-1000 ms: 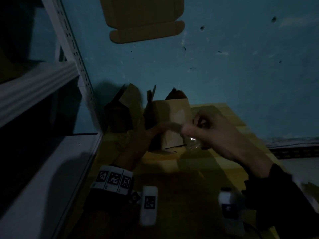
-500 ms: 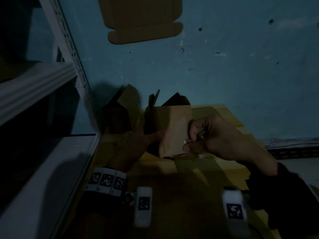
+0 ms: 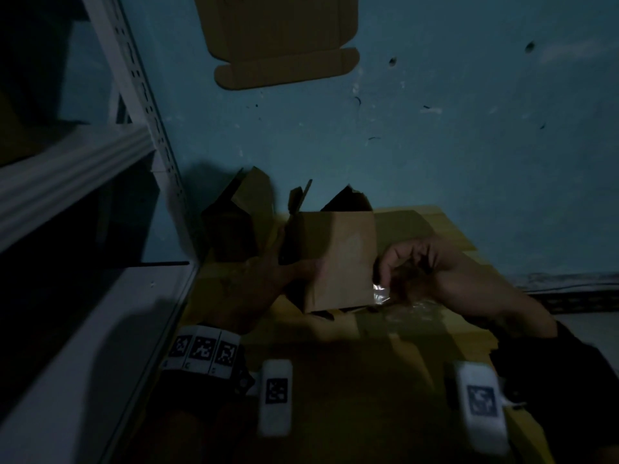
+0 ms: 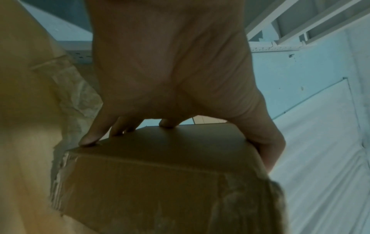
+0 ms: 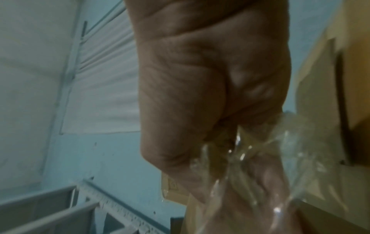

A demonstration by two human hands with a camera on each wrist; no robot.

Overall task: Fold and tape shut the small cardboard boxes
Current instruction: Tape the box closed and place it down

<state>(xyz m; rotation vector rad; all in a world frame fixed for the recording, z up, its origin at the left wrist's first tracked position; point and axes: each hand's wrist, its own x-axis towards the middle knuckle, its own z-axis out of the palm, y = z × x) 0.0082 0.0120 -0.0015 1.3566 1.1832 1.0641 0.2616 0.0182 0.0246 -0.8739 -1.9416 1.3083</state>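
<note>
A small brown cardboard box [image 3: 338, 259] stands on the yellowish cardboard sheet [image 3: 335, 380], its far flaps up. My left hand [image 3: 268, 279] grips it from the left; in the left wrist view the fingers [image 4: 90, 139] and thumb clamp the box [image 4: 160, 182] on opposite sides. My right hand [image 3: 418, 269] is at the box's right edge, fingers curled round a crumpled strip of clear tape [image 3: 380, 293]. The right wrist view shows the clear tape [image 5: 250, 166] bunched under the curled hand [image 5: 210, 95]. Old tape marks show on the box's faces.
A second opened box [image 3: 237, 222] stands behind, to the left, by the blue wall. A flat unfolded cardboard blank [image 3: 284, 41] lies further off. A white metal shelf frame [image 3: 140, 95] and its ledge border the left side.
My right hand slid from the front of the box down to its lower right edge with the tape. The left hand kept its hold on the box, which turned slightly.
</note>
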